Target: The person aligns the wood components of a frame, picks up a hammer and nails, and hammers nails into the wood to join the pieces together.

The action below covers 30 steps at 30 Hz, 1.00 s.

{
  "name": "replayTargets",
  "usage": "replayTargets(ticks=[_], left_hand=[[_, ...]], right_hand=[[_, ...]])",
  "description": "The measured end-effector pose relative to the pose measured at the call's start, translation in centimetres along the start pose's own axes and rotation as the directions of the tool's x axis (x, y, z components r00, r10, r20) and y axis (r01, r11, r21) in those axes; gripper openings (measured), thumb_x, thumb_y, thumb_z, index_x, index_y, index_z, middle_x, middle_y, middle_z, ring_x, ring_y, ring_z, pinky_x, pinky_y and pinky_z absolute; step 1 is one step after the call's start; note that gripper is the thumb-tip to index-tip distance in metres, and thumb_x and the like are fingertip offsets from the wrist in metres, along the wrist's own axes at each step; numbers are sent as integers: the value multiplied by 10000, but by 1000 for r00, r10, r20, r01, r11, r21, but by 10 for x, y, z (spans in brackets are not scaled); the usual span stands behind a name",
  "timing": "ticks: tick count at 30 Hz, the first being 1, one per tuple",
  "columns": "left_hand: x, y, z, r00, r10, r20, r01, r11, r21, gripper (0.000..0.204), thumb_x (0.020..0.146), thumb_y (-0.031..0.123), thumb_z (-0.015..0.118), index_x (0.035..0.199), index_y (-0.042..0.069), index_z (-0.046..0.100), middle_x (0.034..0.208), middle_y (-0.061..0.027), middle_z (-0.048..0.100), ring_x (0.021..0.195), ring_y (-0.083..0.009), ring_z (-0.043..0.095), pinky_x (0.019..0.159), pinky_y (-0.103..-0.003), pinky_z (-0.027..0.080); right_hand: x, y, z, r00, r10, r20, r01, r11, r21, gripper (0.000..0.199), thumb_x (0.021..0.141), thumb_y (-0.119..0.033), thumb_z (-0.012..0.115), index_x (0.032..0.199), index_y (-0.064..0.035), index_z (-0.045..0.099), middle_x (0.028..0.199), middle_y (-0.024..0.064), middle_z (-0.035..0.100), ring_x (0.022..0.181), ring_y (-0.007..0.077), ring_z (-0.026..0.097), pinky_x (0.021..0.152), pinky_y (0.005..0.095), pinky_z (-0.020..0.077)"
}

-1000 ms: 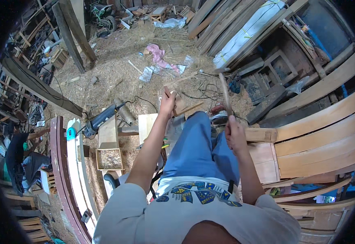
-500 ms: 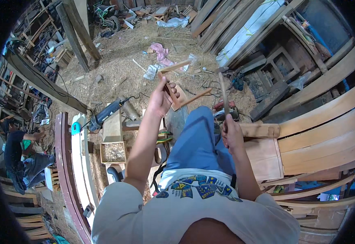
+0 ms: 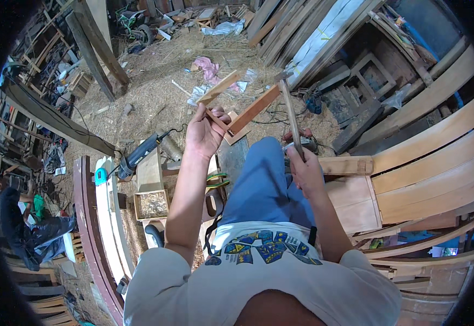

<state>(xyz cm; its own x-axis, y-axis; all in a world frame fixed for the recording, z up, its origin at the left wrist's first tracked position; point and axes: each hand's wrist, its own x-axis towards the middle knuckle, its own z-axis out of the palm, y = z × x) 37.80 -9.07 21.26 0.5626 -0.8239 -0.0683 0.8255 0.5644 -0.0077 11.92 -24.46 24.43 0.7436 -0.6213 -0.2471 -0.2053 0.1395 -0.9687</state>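
My left hand (image 3: 204, 133) is closed around one side of a three-sided wooden frame (image 3: 254, 110), held up in front of my left knee. Its two longer boards point away from me. In my right hand (image 3: 306, 173) is a hammer (image 3: 291, 117), gripped low on its long wooden handle. The dark hammer head lies close to the far end of the frame's right board; whether they touch I cannot tell. A light wooden piece below the frame is mostly hidden behind it.
At the left, a blue power tool (image 3: 139, 156) lies by a small wooden box (image 3: 152, 204) of shavings. A red tool (image 3: 300, 136) rests beyond my right knee. Curved slatted wood (image 3: 432, 190) stands at the right. Another person (image 3: 25, 217) sits far left.
The wooden frame has turned in my left hand, so its right board now shows its broad face. The hammer has tilted left, bringing its head near that board's end.
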Motion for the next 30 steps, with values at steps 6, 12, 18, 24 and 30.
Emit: replayTargets(ticks=[6, 12, 18, 24, 30], left_hand=[[-10, -13, 12, 999, -21, 46, 20, 999, 35, 339, 1127, 369, 409, 997, 62, 469, 868, -72, 489, 813, -188, 508, 794, -358, 468], [-19, -20, 22, 997, -21, 68, 17, 999, 50, 329, 1123, 372, 427, 1051, 53, 463, 898, -92, 513, 825, -215, 529, 807, -381, 492], [-32, -34, 48, 982, 175, -65, -155, 957, 247, 348, 1122, 394, 388, 1120, 62, 490, 938, -91, 540, 841, -223, 556, 822, -399, 491], [-36, -31, 41, 970, 242, 23, -231, 888, 397, 383, 1119, 451, 332, 1063, 115, 507, 924, -78, 550, 807, -227, 555, 792, -396, 481], [-36, -35, 49, 954, 299, 9, -264, 826, 498, 374, 1117, 434, 337, 1038, 114, 514, 891, -55, 520, 774, -205, 541, 754, -394, 448]], right_hand=[[18, -15, 19, 981, -190, -39, 185, 977, -106, 229, 998, -254, 711, 1042, -31, 684, 662, -76, 530, 553, 20, 445, 490, 224, 350], [24, -43, 45, 961, -249, -121, 271, 938, 219, 380, 983, -204, 727, 1253, 31, 601, 626, -75, 524, 446, 23, 408, 400, 239, 313], [30, -49, 46, 959, -260, -114, 280, 928, 246, 377, 981, -182, 729, 1249, 41, 584, 592, -69, 505, 392, 26, 380, 360, 245, 278], [18, -44, 43, 974, -191, -125, 211, 961, 179, 270, 977, -138, 709, 1185, 12, 623, 591, -71, 505, 384, 40, 382, 359, 246, 265], [14, -29, 28, 973, -173, -154, 193, 973, 128, 207, 965, -179, 704, 1097, -26, 657, 605, -71, 515, 413, 40, 396, 382, 243, 282]])
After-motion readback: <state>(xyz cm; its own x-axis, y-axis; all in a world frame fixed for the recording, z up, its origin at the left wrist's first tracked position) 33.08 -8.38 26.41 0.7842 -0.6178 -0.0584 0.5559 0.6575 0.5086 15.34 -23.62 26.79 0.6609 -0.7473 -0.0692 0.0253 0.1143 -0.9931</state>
